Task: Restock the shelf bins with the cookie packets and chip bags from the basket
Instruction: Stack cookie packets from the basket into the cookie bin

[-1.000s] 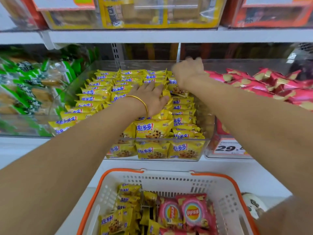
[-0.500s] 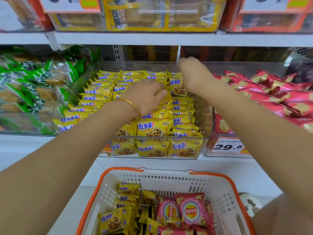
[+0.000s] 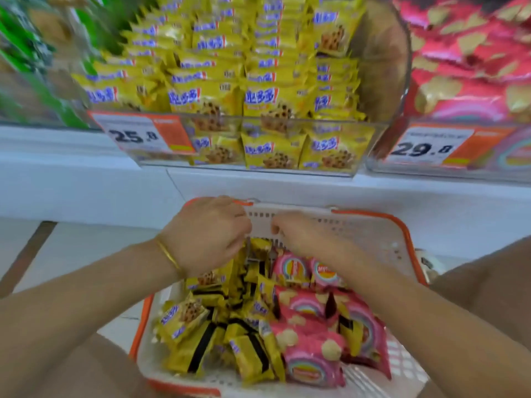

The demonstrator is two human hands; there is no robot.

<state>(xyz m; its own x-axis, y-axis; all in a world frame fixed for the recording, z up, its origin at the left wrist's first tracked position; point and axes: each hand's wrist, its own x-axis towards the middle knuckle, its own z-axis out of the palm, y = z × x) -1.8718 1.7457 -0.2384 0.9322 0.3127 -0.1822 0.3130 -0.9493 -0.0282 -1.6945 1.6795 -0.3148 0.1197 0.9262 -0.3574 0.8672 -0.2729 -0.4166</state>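
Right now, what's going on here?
A person is restocking snacks. The left hand and right hand are over the far end of the basket, fingers curled; blur hides whether they grip anything. The basket holds yellow cookie packets and pink chip bags. The cookie bin on the shelf above looks nearly full.

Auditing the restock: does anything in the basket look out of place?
One yellow cookie packet lies among the pink chip bags on the right of the white, orange-rimmed plastic basket; the other yellow packets are heaped on its left. Nothing looks spilled.
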